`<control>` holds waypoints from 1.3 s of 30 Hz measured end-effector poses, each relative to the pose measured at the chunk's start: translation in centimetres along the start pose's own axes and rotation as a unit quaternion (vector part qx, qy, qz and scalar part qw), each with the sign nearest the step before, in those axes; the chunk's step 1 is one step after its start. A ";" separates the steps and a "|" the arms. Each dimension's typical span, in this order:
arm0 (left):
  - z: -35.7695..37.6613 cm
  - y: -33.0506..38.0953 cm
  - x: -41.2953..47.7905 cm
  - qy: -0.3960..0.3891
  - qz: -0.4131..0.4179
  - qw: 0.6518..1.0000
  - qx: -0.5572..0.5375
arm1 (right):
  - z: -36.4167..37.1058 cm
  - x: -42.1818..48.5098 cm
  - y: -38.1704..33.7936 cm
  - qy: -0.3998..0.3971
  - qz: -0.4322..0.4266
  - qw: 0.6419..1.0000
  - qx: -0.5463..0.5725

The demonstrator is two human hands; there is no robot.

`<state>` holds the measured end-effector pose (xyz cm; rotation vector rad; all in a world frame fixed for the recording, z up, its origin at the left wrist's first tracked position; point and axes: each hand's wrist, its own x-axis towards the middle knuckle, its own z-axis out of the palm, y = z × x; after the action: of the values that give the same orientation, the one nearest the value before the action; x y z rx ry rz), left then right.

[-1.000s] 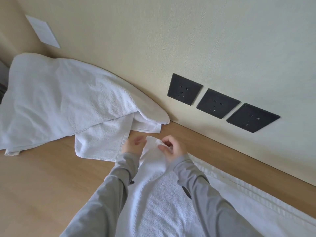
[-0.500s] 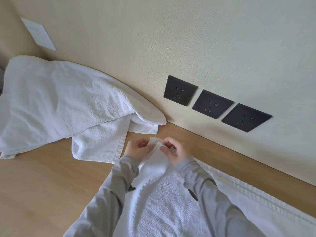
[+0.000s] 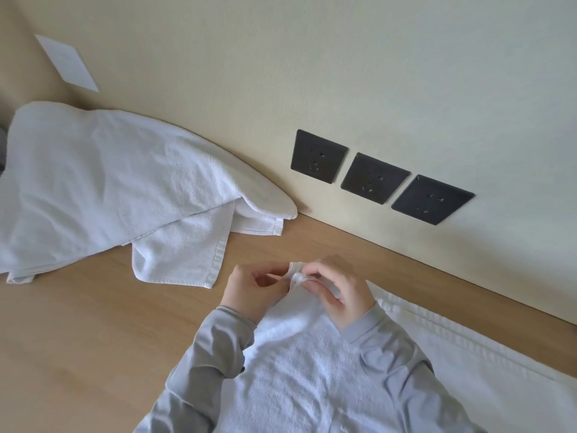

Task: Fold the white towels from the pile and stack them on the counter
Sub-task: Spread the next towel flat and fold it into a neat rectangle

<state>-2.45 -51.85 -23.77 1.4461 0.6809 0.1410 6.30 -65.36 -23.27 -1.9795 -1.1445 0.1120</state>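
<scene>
Plainly early days, from the head view: no folded stack shows anywhere on the wooden counter point(image 3: 78, 339). The pile of white towels point(image 3: 109, 189) lies rumpled against the wall at the left, well apart from the hands. One towel point(image 3: 296, 370) is spread under the forearms, and its folding looks barely begun. Both arms reach forward, grey sleeves close together. The left hand point(image 3: 253, 289) and right hand point(image 3: 340, 295) meet at the towel's raised corner point(image 3: 296, 273), each pinching it between thumb and curled fingers.

Cream wall point(image 3: 406, 73) with three dark sockets point(image 3: 374, 178); white plate point(image 3: 67, 62); pale wooden counter point(image 3: 78, 339) beneath
</scene>
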 end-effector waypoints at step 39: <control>-0.8 -4.5 -4.9 0.077 0.158 0.971 0.162 | -0.5 -1.9 -0.6 0.020 0.075 0.996 0.051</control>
<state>-8.17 -54.19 -26.33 1.8699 0.6133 0.4084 5.03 -66.91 -23.11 -1.9661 -0.9457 0.2035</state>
